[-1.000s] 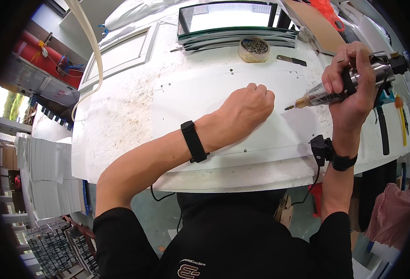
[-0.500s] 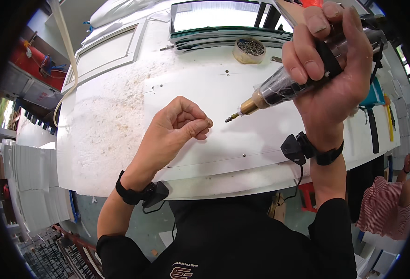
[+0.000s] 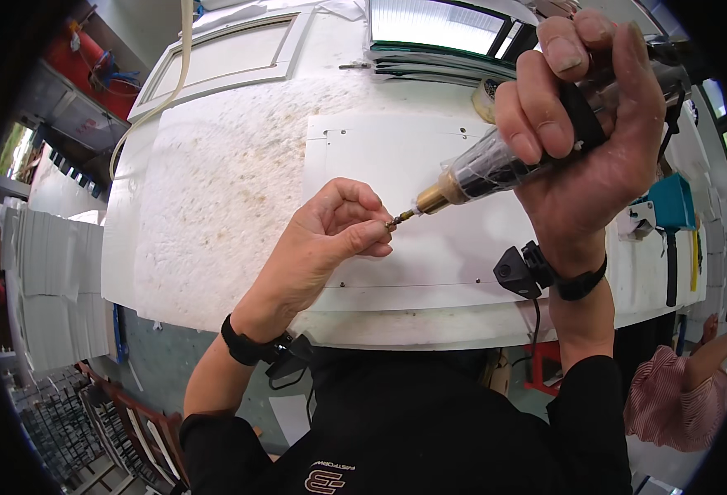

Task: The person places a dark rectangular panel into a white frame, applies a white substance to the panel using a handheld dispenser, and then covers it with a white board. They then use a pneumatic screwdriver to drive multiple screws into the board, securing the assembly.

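Note:
My right hand (image 3: 590, 186) is wrapped round a power screwdriver (image 3: 491, 165), its body covered in clear film and its nose brass-coloured. The driver tilts down to the left. Its bit (image 3: 410, 214) reaches the fingertips of my left hand (image 3: 330, 219). There, thumb and forefinger pinch a small dark screw (image 3: 391, 223) at the bit's end; the fingers partly hide it. Both hands are above a flat white panel (image 3: 396, 157) that has several screws along its edges.
A round tub (image 3: 485, 101) stands behind the driver, partly hidden. Stacked glass panes (image 3: 429, 66) and a white frame (image 3: 289, 62) lie at the back. A teal tool (image 3: 673, 202) rests on the right. Someone in a striped top (image 3: 677, 396) is beyond the table at right.
The driver has moved left and slightly down, so its bit now meets my left fingertips. Before, a gap separated them. The view has shifted, and the table's contents appear farther right.

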`<state>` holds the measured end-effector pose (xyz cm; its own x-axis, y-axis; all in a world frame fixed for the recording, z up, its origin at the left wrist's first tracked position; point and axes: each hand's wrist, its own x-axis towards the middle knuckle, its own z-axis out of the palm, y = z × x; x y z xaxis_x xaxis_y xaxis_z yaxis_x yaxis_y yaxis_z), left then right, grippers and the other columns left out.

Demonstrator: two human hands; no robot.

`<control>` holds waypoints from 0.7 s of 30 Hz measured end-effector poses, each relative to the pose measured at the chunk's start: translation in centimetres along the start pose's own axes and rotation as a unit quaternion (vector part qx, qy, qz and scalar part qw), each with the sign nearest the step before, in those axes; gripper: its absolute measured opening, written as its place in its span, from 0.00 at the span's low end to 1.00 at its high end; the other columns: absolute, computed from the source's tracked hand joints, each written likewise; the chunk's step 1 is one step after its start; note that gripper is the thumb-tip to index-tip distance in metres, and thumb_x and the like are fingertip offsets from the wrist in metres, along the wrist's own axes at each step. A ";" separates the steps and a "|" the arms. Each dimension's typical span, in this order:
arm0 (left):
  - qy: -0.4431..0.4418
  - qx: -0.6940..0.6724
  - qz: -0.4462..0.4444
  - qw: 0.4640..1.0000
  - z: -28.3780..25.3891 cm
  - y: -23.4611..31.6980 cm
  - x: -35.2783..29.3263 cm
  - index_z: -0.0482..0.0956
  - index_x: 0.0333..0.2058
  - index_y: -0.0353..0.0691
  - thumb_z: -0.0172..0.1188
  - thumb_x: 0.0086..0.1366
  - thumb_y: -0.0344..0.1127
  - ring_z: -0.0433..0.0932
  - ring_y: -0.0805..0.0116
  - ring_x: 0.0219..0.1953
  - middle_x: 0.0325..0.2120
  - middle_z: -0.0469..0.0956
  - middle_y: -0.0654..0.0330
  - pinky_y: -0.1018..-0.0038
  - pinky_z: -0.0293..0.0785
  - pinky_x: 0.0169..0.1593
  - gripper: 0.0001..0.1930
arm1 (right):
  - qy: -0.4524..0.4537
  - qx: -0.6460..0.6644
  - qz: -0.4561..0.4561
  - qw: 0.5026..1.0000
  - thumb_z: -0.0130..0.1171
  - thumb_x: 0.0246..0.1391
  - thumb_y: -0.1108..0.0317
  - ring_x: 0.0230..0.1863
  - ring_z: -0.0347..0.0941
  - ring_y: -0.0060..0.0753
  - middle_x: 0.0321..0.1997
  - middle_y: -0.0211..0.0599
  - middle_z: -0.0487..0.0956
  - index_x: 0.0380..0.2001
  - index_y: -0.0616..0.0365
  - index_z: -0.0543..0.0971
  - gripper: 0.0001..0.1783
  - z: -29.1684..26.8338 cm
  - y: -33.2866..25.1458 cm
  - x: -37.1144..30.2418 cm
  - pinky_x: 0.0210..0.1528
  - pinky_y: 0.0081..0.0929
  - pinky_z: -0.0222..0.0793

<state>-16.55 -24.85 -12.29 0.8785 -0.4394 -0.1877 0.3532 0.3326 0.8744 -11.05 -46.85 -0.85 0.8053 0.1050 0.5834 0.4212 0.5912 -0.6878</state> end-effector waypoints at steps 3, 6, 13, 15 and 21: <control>-0.004 0.003 0.000 1.000 0.0 0.2 -0.1 0.73 0.47 0.40 0.66 0.70 0.31 0.81 0.73 0.43 0.40 0.79 0.61 0.74 0.82 0.50 0.12 | -0.096 0.014 0.012 0.995 0.46 0.73 0.52 0.17 0.59 0.17 0.35 0.30 0.72 0.41 0.56 0.72 0.18 -0.8 -0.1 0.2 0.20 0.19 0.61; -0.009 -0.004 -0.010 1.000 -0.5 0.1 -0.2 0.73 0.47 0.40 0.65 0.70 0.31 0.80 0.74 0.43 0.40 0.79 0.61 0.74 0.82 0.50 0.12 | -0.033 0.002 0.011 0.999 0.47 0.73 0.52 0.14 0.61 0.17 0.30 0.30 0.75 0.37 0.56 0.71 0.18 0.4 0.2 0.2 0.16 0.20 0.62; 0.083 0.210 0.112 0.968 -1.8 0.8 -0.7 0.74 0.46 0.38 0.61 0.70 0.26 0.81 0.74 0.42 0.40 0.81 0.62 0.77 0.77 0.48 0.08 | -0.050 -0.019 0.084 0.995 0.50 0.71 0.49 0.10 0.63 0.21 0.23 0.34 0.72 0.30 0.58 0.70 0.23 3.4 2.8 1.9 0.13 0.21 0.64; 0.114 0.300 0.145 0.936 -2.3 1.0 -1.1 0.75 0.47 0.37 0.60 0.70 0.25 0.82 0.73 0.43 0.40 0.83 0.60 0.76 0.76 0.47 0.09 | -0.052 -0.070 0.099 0.991 0.56 0.68 0.50 0.11 0.64 0.19 0.20 0.32 0.72 0.28 0.59 0.73 0.23 5.6 3.0 1.9 0.14 0.20 0.62; 0.152 0.377 0.135 0.903 -3.1 1.0 -2.1 0.75 0.48 0.36 0.55 0.70 0.23 0.84 0.70 0.46 0.42 0.85 0.56 0.74 0.74 0.47 0.10 | -0.117 -0.113 0.149 0.975 0.62 0.67 0.56 0.13 0.65 0.14 0.17 0.23 0.71 0.27 0.57 0.76 0.18 6.7 5.7 2.5 0.16 0.18 0.59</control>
<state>-16.99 -20.98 -12.40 0.9882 -0.1392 0.0639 -0.1061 -0.3208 0.9412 -9.44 -37.84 -0.45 0.8002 0.4408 0.4067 0.2849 0.3173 -0.9045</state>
